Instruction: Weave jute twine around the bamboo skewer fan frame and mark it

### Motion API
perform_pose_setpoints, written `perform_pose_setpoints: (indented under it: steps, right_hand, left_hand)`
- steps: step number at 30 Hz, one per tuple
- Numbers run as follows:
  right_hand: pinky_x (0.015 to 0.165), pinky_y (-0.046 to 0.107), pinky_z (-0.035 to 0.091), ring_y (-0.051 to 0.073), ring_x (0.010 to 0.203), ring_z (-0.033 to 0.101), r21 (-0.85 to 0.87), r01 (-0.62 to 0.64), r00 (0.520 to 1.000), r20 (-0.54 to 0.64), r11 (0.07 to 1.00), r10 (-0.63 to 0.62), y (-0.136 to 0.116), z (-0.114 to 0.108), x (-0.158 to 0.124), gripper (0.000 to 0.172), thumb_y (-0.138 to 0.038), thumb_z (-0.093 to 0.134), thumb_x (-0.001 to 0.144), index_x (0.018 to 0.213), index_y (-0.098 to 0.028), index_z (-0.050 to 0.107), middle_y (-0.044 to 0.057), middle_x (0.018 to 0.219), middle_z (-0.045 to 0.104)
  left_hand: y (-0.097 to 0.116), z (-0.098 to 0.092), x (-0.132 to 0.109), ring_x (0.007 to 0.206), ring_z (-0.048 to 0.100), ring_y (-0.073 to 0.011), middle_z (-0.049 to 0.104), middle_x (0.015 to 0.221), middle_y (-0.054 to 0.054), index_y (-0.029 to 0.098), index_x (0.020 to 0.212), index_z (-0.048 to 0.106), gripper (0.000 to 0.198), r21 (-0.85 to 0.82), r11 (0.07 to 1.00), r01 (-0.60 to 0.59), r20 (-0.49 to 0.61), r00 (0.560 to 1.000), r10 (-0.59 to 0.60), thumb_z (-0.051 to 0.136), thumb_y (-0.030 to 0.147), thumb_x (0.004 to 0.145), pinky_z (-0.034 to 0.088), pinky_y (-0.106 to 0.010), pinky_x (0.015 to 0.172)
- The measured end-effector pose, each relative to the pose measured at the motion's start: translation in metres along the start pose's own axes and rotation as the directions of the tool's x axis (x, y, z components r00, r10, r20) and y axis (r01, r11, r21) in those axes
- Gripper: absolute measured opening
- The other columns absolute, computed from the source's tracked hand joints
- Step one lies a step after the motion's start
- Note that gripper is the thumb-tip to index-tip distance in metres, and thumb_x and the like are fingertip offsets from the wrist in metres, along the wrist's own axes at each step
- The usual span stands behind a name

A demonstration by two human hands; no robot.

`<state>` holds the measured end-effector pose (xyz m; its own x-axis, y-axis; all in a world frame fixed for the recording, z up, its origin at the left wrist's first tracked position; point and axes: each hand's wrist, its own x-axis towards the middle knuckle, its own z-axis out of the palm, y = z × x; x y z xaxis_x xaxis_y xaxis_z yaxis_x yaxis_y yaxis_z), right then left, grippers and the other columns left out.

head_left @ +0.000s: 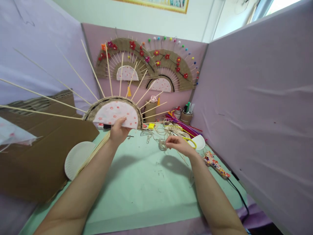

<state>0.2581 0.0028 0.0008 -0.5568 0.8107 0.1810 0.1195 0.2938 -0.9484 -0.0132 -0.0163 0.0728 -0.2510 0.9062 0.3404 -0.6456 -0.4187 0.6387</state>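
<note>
My left hand [119, 131] grips the lower edge of a half-round fan [105, 112], thumb in front. The fan has a white centre with pink dots, a twine-wrapped rim with a black line, and thin wooden sticks spreading out from it. It is held up above the table. My right hand [179, 144] hovers over the table with fingers pinched together. Right by its fingertips is a loose coil of twine [162, 144]; whether the fingers hold a strand of it I cannot tell.
Brown cardboard [31, 156] and a paper plate [75, 160] with a bundle of sticks [94, 153] lie left. At right are yellow-handled scissors [192, 142], a flowered glue gun [216, 164] with a cord, and a pen cup [186, 117]. Two decorated fans [181, 70] stand against the back panel.
</note>
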Motion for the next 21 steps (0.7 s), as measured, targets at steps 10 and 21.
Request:
perform_pose_setpoints:
  steps: [10, 21]
  right_hand:
    - [0.062, 0.024, 0.042, 0.011, 0.062, 0.052, 0.025, -0.003, 0.959, 0.282, 1.0, -0.004, 0.015, 0.092, 0.008, 0.018, -0.034, 0.063, 0.075, 0.077, -0.016, 0.064, 0.0, 0.069, 0.061]
    - [0.06, 0.027, 0.039, 0.014, 0.064, 0.049, -0.118, -0.016, 0.864, -0.501, 0.993, -0.046, 0.021, 0.027, 0.02, 0.017, -0.034, 0.059, 0.072, 0.071, -0.018, 0.059, 0.001, 0.068, 0.057]
  left_hand:
    - [-0.022, 0.027, -0.03, 0.088, 0.066, -0.0227, 0.072, 0.089, -0.006, 0.018, 0.105, 0.062, 0.031, -0.175, 0.951, 0.256, -0.003, 0.965, -0.26, 0.049, 0.023, 0.077, 0.054, -0.034, 0.071]
    - [-0.015, 0.029, -0.032, 0.092, 0.066, -0.0276, 0.071, 0.092, -0.011, 0.013, 0.108, 0.059, 0.033, -0.079, 0.802, 0.592, 0.112, 0.804, -0.583, 0.047, 0.023, 0.079, 0.053, -0.044, 0.077]
